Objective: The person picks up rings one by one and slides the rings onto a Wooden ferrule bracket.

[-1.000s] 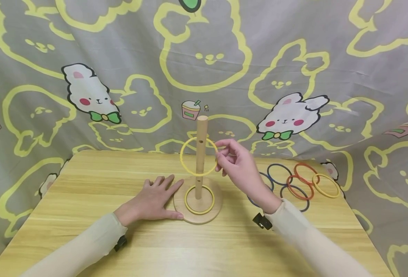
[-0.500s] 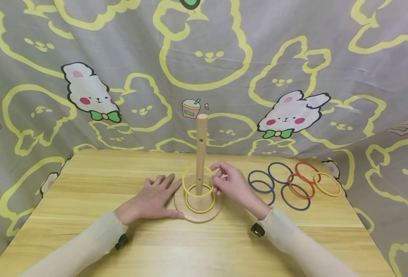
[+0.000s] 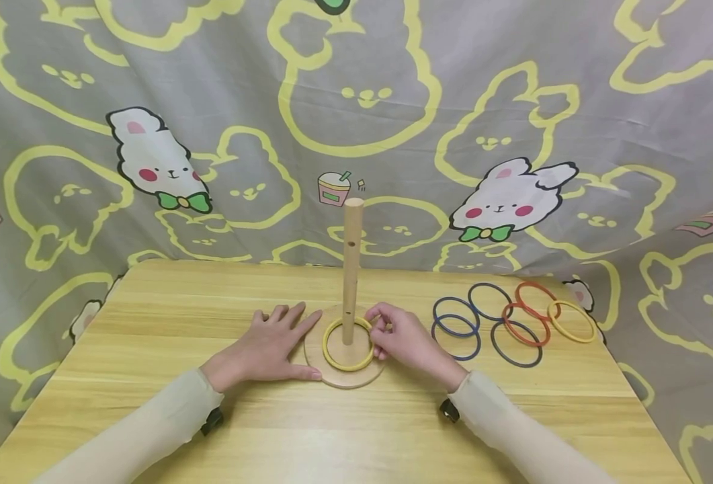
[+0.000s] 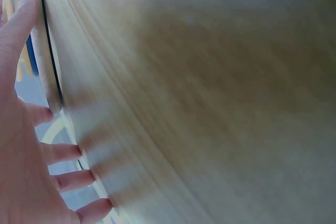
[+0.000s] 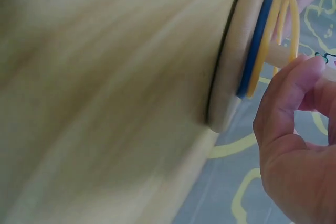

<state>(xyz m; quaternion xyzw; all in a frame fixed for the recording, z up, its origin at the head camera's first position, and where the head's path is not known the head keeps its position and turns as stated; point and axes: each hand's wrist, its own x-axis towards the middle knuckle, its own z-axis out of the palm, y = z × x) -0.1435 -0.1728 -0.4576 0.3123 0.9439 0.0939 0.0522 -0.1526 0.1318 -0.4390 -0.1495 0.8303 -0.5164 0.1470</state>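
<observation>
A wooden peg (image 3: 351, 269) rises from a round wooden base (image 3: 345, 381). My right hand (image 3: 406, 339) pinches the right side of a yellow ring (image 5: 294, 22) between thumb and fingers. That ring circles the peg low down, tilted slightly above the rings beneath. Under it, in the right wrist view, lie another yellow ring (image 5: 257, 74) and a blue ring (image 5: 248, 72) against the base. My left hand (image 3: 268, 346) rests with spread fingers on the table to the left, its thumb and index fingertips at the base's rim.
Right of my right hand, two blue rings (image 3: 456, 359) overlap on the wooden table (image 3: 211, 296). Beside them lie dark blue rings (image 3: 516, 365), red rings (image 3: 536, 285) and a yellow ring (image 3: 574, 339). A patterned grey curtain (image 3: 392, 175) hangs behind the table.
My right hand has lowered the yellow ring down the peg, from high on it to just over the rings at the base. The left hand stays in place.
</observation>
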